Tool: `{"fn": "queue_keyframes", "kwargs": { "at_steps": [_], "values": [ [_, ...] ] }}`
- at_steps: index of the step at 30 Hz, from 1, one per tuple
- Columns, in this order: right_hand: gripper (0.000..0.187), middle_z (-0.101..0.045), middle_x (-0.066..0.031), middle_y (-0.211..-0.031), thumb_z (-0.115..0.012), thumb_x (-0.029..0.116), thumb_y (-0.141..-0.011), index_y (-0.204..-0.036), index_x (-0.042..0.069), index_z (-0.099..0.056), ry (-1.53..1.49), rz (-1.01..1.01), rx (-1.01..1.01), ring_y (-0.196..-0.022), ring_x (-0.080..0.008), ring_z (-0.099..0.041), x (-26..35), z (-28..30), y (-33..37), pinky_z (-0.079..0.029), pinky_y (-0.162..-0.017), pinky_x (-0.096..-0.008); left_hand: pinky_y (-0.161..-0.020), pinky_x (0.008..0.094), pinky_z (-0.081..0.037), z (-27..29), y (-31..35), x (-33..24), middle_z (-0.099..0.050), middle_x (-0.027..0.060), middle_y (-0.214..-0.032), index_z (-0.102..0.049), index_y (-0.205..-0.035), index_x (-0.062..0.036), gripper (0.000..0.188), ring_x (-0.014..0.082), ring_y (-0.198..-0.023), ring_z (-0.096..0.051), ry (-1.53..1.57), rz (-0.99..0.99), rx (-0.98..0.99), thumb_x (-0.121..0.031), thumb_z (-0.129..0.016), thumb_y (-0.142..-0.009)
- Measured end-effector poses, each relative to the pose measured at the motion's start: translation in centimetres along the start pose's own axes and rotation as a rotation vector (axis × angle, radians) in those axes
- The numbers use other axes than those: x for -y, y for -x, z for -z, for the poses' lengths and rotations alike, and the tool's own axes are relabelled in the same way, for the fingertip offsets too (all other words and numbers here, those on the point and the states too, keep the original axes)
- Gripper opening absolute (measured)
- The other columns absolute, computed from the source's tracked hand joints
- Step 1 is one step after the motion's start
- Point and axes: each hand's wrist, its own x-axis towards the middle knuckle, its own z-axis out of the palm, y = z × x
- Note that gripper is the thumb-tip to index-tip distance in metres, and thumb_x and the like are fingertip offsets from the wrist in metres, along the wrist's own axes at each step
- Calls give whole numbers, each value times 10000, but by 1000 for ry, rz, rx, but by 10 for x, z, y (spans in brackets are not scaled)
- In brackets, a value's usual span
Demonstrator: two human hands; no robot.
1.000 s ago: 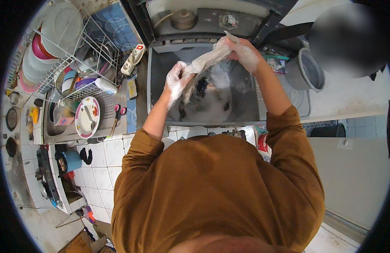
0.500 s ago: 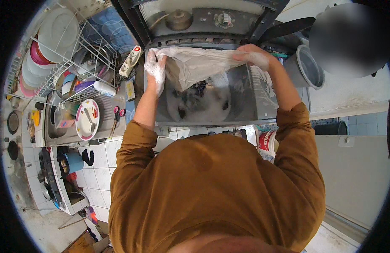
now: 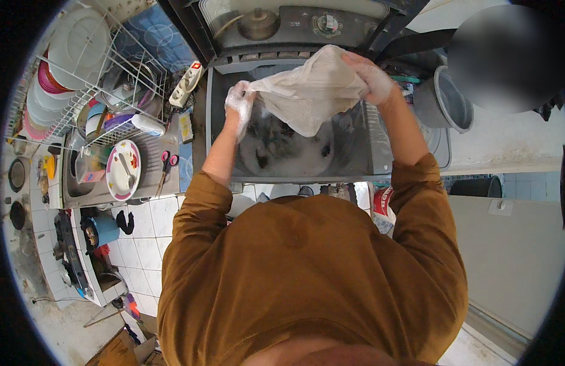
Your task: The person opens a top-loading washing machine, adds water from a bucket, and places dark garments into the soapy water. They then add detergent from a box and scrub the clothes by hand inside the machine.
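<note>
A wet, whitish cloth [image 3: 313,91] is stretched between my two hands above the open tub of a washing machine [image 3: 354,143]. My left hand [image 3: 239,102], flecked with suds, pinches its left end. At the upper right, my right hand [image 3: 371,79] grips the other end, also foamy. The middle of the cloth hangs down in a loose point over the tub. Below it, dark laundry [image 3: 276,140] lies in cloudy, sudsy water, partly hidden by the cloth.
Behind the tub stands the machine's control panel with a dial [image 3: 327,24]. A grey bucket [image 3: 444,100] sits to the right. On the left are a dish rack [image 3: 111,73], a white power strip [image 3: 186,86], a plate [image 3: 123,171] and pink-handled scissors [image 3: 166,166].
The cloth's right end has been raised, and its hanging point has shifted right. My left hand has moved slightly right and down, closer to my right hand.
</note>
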Motion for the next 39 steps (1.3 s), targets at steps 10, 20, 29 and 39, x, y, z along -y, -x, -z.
{"fn": "queue_keyframes", "kwargs": {
  "at_steps": [10, 20, 29, 39],
  "values": [
    [436, -521, -19, -1002, -523, 249, -853, -1219, 55, -390, 214, 58, 51, -894, -120, -511, -4, -46, -21, -446, -786, -277, -849, 310, -413, -27, 35, -83, -483, 77, -1016, -384, -1165, -52, 536, 187, -941, -499, 439, -193, 232, -132, -685, -729],
    [499, -493, -80, -1099, -552, 194, -828, -1240, 22, -330, 212, 90, -82, -916, -179, -543, -11, -32, -18, -487, -747, -273, -764, 316, -435, -23, 16, -78, -568, 91, -1022, -510, -1100, -24, 391, 190, -889, -543, 673, 281, 451, -352, -428, -903],
    [381, -551, -75, -1053, -472, 328, -886, -1085, 6, -516, 25, 187, -553, -938, -153, -531, -92, -29, -18, -434, -787, -275, -835, 327, -447, -8, 8, -88, -557, 109, -1077, -437, -1176, 8, 475, 208, -970, -558, 1283, 342, 611, -381, -402, -903],
    [258, -618, -16, -805, -515, 214, -865, -932, -16, -612, 665, 378, -602, -772, -79, -519, -107, -52, 14, -420, -732, -220, -819, 295, -432, -7, 12, -70, -578, 69, -1013, -498, -1122, -14, 337, 174, -940, -551, 1094, 273, 386, -233, -531, -868]
  ]
}}
